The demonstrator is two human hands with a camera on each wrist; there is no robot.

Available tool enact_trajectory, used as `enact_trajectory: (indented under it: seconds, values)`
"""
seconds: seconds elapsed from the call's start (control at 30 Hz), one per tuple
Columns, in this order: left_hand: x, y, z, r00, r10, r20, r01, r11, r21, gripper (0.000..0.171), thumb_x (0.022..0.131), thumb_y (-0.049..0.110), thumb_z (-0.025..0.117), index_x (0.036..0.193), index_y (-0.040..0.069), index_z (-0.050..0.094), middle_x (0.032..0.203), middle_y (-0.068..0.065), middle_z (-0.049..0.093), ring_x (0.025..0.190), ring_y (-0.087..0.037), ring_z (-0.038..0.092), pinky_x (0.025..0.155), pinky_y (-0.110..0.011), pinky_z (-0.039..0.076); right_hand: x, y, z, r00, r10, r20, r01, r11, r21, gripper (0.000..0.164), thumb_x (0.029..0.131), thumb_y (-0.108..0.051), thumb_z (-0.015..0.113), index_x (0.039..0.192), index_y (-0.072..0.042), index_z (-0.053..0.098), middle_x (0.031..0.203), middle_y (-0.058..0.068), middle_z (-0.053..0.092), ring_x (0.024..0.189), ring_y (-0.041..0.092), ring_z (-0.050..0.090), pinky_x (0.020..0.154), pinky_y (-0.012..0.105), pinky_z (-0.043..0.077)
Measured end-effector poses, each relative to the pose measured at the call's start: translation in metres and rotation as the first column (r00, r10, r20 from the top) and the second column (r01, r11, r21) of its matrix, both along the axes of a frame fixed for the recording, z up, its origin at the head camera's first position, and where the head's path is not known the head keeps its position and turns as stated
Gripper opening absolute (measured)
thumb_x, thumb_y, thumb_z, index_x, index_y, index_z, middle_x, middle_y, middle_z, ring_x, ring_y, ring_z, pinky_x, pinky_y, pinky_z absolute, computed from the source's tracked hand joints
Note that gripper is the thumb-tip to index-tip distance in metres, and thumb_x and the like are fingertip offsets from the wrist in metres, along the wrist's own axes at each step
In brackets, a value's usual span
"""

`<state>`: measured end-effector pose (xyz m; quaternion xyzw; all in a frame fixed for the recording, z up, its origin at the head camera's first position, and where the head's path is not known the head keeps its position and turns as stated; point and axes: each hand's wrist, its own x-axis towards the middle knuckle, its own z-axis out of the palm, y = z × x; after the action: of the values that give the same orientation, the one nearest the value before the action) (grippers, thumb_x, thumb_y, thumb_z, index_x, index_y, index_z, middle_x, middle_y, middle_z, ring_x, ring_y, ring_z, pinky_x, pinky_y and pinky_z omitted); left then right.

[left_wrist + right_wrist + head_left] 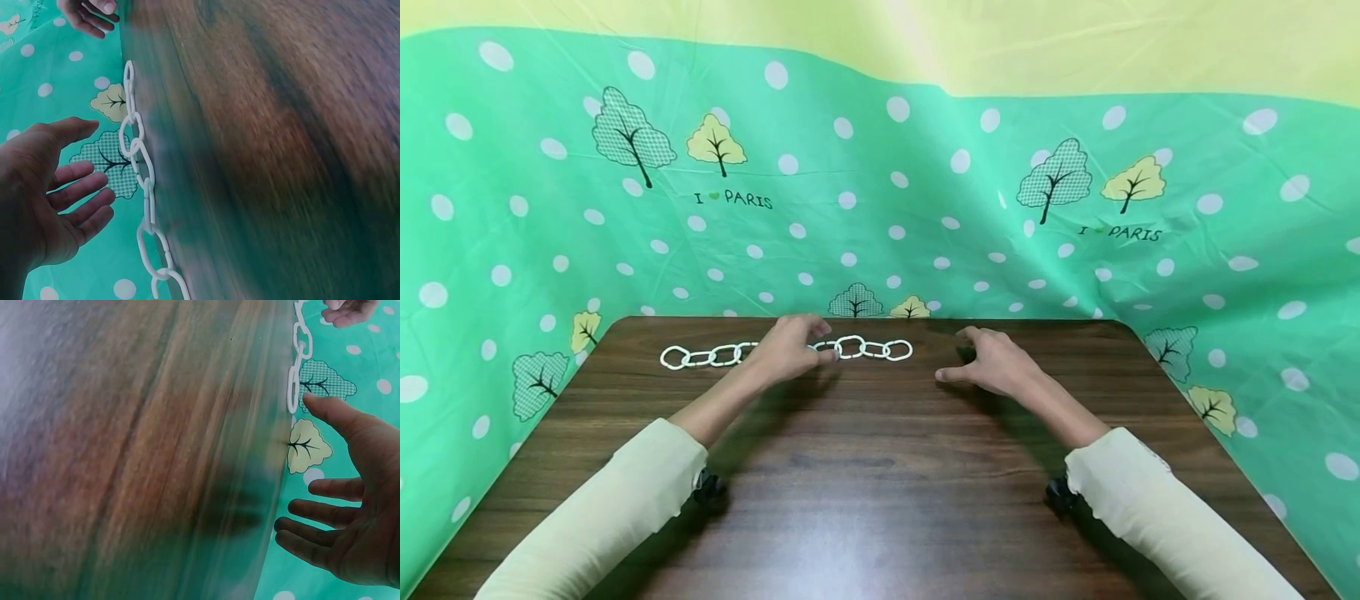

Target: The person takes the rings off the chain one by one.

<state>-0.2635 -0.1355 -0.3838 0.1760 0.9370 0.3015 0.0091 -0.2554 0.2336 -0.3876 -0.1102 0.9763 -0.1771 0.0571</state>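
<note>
Nearest you, the cream fabric of your left sleeve [602, 500] and right sleeve [1172, 517] runs smooth along the forearms and ends in a creased cuff, with a small black device [1060, 496] showing below the right cuff and its counterpart [709, 490] below the left. Beyond the cuffs spreads the tabletop [865, 467], dark brown, streaked with wood grain and glossy enough to throw back a pale patch of light; its far corners are rounded.

Over its far part are your two bare hands. Your left hand [790, 346] has its thumb spread from the fingers, which are relaxed and slightly bent; it holds nothing, and in the left wrist view its fingertips stop short of the chain. Your right hand [996, 362] is likewise spread, thumb well apart from four loosely extended fingers, with nothing in its grasp; it stands to the right of the chain's end, apart from it.

The white chain [147, 209] lies in a nearly straight row near the table's far edge, its smooth oval links alternately flat and edge-on; your left hand hides its middle in the head view.

Farthest off hangs a green cloth [880, 242], softly creased, printed with white dots, checked and yellow trees and "PARIS" lettering, beneath a pale yellow band [1075, 50].
</note>
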Motion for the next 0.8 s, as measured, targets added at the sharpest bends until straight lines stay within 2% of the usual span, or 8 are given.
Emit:
enact_trajectory:
  seconds: [0.4,0.57,0.8]
  values:
    - [-0.001,0.012,0.003,1.000,-0.023,0.013,0.023,1.000,0.003,0.051,0.099,0.029,0.087,0.135,-0.003,0.073,0.133,-0.023,0.078,0.127,-0.040,0.074,0.114,-0.056,0.059,-0.001,-0.010,0.001,1.000,0.015,0.004,-0.015,1.000,-0.005,0.097,0.094,-0.063,0.085,0.162,0.000,0.054,0.158,0.028,0.063,0.147,0.047,0.060,0.116,0.067,0.055]
    - [-0.001,0.015,0.001,0.999,-0.027,0.034,0.026,1.000,0.006,0.050,0.098,0.028,0.088,0.134,-0.004,0.073,0.132,-0.023,0.078,0.127,-0.040,0.073,0.114,-0.055,0.059,-0.001,-0.013,-0.001,0.999,0.034,0.000,-0.034,0.999,-0.002,0.095,0.095,-0.061,0.086,0.160,0.001,0.056,0.153,0.027,0.067,0.143,0.045,0.064,0.112,0.064,0.057]
    - [-0.003,0.027,-0.002,0.999,-0.034,0.000,0.034,0.999,-0.026,0.049,0.097,0.029,0.088,0.132,-0.002,0.075,0.126,-0.021,0.080,0.122,-0.037,0.073,0.109,-0.052,0.061,-0.001,-0.019,-0.001,0.999,0.048,-0.016,-0.048,0.999,0.006,0.090,0.094,-0.061,0.086,0.154,0.002,0.061,0.144,0.023,0.073,0.135,0.042,0.070,0.108,0.061,0.060]
